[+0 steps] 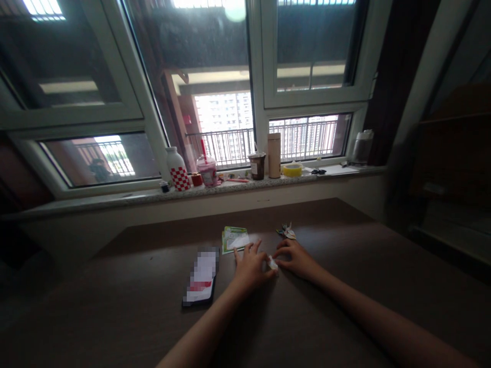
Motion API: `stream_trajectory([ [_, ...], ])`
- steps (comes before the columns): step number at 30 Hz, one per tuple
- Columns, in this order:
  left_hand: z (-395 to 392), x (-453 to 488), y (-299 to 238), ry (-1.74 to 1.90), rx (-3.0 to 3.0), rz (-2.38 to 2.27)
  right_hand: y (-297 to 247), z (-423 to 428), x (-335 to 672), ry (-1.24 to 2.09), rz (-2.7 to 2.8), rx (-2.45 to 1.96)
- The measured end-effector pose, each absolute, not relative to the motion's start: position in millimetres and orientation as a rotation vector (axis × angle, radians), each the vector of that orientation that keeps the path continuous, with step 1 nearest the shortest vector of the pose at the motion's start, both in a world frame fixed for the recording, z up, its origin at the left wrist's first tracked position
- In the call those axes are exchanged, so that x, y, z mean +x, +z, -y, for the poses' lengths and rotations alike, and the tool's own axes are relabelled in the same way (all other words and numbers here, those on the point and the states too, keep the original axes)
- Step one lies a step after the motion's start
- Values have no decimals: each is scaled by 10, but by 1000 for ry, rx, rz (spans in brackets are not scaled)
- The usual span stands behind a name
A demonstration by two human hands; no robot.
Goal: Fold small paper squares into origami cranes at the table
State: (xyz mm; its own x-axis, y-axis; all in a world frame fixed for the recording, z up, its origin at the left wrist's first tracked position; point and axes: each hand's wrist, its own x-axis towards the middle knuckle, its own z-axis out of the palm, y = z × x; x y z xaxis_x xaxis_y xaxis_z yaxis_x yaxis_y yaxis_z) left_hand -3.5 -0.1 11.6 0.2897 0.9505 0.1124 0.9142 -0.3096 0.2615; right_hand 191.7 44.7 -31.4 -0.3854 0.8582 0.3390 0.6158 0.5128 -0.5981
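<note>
Both of my hands meet on a dark brown table (345,286) around a small white folded piece of paper (272,263). My left hand (251,268) pinches its left side with thumb and fingertips, the other fingers raised. My right hand (293,258) pinches its right side with curled fingers. A phone (201,276) lies flat just left of my left hand. A green and white paper packet (235,238) lies beyond my left hand. A small folded paper figure (287,231) sits beyond my right hand.
A windowsill (115,197) runs behind the table with a red-checked white bottle (177,169), a pink drink cup (207,170), a brown drink cup (257,165), a tall beige flask (274,155) and a yellow tape roll (292,169). A dark shelf unit (452,153) stands at the right.
</note>
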Motion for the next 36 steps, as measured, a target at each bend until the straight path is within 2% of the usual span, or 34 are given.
stream_trajectory([
  [24,-118,-183,6,400,2317,-1772,-223,-276,1899,460,2228,-1266],
  [36,-91,-175,0,470,2318,-1743,-292,-410,1989,572,2195,-1161],
])
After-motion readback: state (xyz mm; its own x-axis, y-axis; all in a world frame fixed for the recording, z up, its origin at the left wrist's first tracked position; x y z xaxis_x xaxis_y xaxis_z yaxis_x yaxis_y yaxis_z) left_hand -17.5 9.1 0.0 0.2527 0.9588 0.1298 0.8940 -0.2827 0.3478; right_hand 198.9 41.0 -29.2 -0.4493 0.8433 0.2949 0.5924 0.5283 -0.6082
